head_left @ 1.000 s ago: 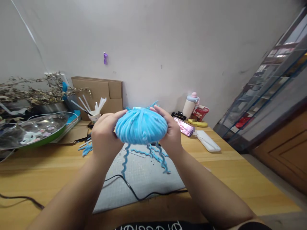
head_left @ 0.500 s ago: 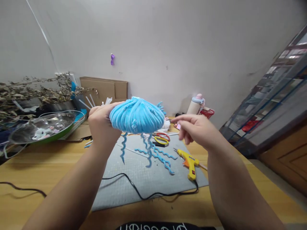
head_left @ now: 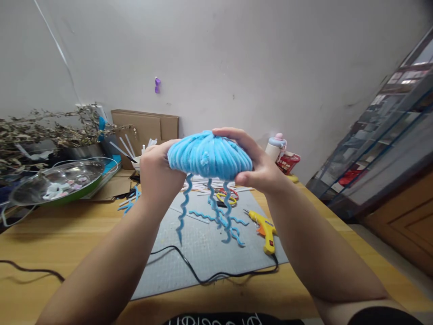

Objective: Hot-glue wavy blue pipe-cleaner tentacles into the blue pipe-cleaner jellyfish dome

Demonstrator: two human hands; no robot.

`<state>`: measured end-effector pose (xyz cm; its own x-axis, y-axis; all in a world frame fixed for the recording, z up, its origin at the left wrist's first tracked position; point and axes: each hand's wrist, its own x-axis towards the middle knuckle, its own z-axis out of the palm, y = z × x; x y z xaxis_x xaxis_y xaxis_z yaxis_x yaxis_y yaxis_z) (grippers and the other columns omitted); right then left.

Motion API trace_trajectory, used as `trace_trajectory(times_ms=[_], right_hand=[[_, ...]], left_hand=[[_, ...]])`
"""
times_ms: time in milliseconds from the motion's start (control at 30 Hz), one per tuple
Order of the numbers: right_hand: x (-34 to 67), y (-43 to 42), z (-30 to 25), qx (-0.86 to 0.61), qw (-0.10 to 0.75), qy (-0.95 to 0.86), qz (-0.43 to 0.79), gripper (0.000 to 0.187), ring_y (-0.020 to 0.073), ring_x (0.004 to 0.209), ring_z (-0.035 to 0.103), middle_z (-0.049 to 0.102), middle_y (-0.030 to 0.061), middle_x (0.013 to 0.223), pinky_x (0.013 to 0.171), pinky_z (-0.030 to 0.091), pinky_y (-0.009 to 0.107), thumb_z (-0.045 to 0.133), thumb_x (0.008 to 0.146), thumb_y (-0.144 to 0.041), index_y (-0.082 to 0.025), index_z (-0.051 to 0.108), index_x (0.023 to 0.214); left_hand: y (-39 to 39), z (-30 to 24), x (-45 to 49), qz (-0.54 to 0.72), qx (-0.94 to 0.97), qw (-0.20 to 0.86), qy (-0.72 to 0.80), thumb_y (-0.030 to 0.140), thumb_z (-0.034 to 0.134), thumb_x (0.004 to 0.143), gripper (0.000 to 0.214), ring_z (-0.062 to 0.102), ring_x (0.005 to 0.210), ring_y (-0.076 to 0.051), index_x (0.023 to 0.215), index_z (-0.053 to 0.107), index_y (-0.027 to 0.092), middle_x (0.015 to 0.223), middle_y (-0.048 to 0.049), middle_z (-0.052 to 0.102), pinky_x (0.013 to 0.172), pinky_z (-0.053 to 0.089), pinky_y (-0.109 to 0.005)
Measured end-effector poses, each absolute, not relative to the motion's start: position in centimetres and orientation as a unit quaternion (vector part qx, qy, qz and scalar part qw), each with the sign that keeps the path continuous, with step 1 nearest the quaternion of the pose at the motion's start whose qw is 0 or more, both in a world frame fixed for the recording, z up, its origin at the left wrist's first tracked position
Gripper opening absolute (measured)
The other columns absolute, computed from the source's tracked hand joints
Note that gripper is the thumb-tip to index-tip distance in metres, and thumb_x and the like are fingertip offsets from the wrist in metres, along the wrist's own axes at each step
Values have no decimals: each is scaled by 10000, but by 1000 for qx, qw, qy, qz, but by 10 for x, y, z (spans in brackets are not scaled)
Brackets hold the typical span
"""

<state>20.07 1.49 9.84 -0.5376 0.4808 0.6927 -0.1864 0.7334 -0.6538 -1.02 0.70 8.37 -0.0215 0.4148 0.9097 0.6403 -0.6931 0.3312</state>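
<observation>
A fuzzy blue jellyfish made of pipe cleaners (head_left: 208, 158) is held up above the table, its domed top facing me. Three wavy tentacles (head_left: 184, 207) hang from beneath it. My left hand (head_left: 156, 164) grips the dome's left edge, with most of its fingers hidden behind. On the right side, my right hand (head_left: 257, 162) is closed around the dome, thumb below and fingers over the top. More wavy blue pipe cleaners (head_left: 237, 234) lie on the grey cutting mat (head_left: 162, 275) underneath.
A yellow glue gun (head_left: 267, 230) lies on the mat's right, its black cord (head_left: 219, 274) crossing the front. Behind are red-and-yellow-handled scissors (head_left: 228, 196) and white sticks. A metal bowl (head_left: 20, 192) and dried plants (head_left: 43, 126) stand left; a bottle (head_left: 274, 146) stands back right.
My right hand has come in from the right and taken hold of the jellyfish's right side. The jellyfish and my left hand have shifted a little right and up.
</observation>
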Motion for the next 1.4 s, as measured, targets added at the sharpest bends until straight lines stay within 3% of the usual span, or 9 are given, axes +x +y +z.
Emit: trace_trajectory(times_ms=[233, 467, 600, 700, 800, 933, 1033, 1200, 1400], right_hand=[[196, 14, 99, -104, 519, -745, 406, 615, 306, 1240, 518, 571, 11, 1279, 1067, 406, 473, 782, 677, -557, -314, 616, 1217], [193, 19, 75, -108, 528, -637, 551, 576, 302, 1104, 618, 641, 40, 1202, 944, 510, 510, 634, 785, -642, -328, 554, 1261], [189, 17, 61, -116, 557, -597, 566, 553, 299, 1165, 600, 620, 51, 1280, 961, 507, 494, 580, 826, -652, -321, 541, 1268], [185, 10, 55, -130, 570, -578, 569, 524, 286, 1208, 580, 593, 46, 1329, 993, 488, 491, 569, 859, -602, -328, 501, 1301], [182, 1, 54, -162, 576, -576, 557, 540, 285, 1221, 572, 575, 47, 1350, 982, 493, 496, 560, 866, -593, -341, 451, 1331], [178, -8, 56, -210, 599, -599, 489, 611, 287, 1250, 538, 563, 50, 1361, 1063, 418, 494, 663, 797, -583, -338, 462, 1320], [175, -11, 57, -225, 609, -613, 450, 652, 292, 1261, 517, 542, 52, 1386, 1087, 381, 511, 698, 773, -588, -339, 471, 1331], [170, -14, 55, -232, 632, -620, 404, 610, 295, 1300, 478, 535, 37, 1384, 1115, 339, 514, 751, 756, -525, -349, 521, 1293], [171, -13, 53, -218, 621, -571, 490, 560, 284, 1239, 546, 577, 36, 1345, 1088, 388, 511, 724, 795, -494, -340, 516, 1292]], left_hand=[[4, 95, -13, -598, -718, 37, -354, 67, 617, 700, 332, 681, 760, -156, 975, 747, 199, 868, 19, 771, 690, 520, -258], [2, 88, -23, -555, -752, -134, -329, 222, 681, 812, 359, 651, 1038, -227, 1169, 653, 236, 1129, -50, 713, 925, 513, -361], [-12, 82, -28, -597, -731, -132, -304, 224, 652, 815, 536, 515, 1260, -269, 1330, 527, 309, 1353, -49, 576, 1056, 416, -438], [-31, 83, -25, -632, -704, 4, -323, 213, 607, 838, 292, 502, 1236, -273, 1092, 661, 347, 1236, -12, 586, 1073, 355, -484], [-44, 86, -19, -535, -729, 135, -404, 263, 635, 853, 118, 535, 1085, -286, 815, 729, 323, 1058, -27, 605, 1004, 333, -527], [-42, 84, -13, -498, -721, 191, -443, 301, 648, 856, 127, 504, 881, -271, 892, 764, 340, 885, -52, 570, 810, 370, -482], [-35, 82, -10, -482, -714, 193, -469, 309, 622, 869, 174, 489, 842, -272, 978, 757, 288, 857, -64, 563, 768, 356, -468], [-28, 78, -5, -459, -718, 143, -503, 303, 609, 858, 153, 508, 849, -272, 904, 739, 236, 821, -55, 572, 765, 350, -453], [-30, 79, -14, -477, -743, 26, -470, 343, 609, 872, 165, 571, 884, -238, 911, 738, 248, 850, -32, 618, 805, 417, -418]])
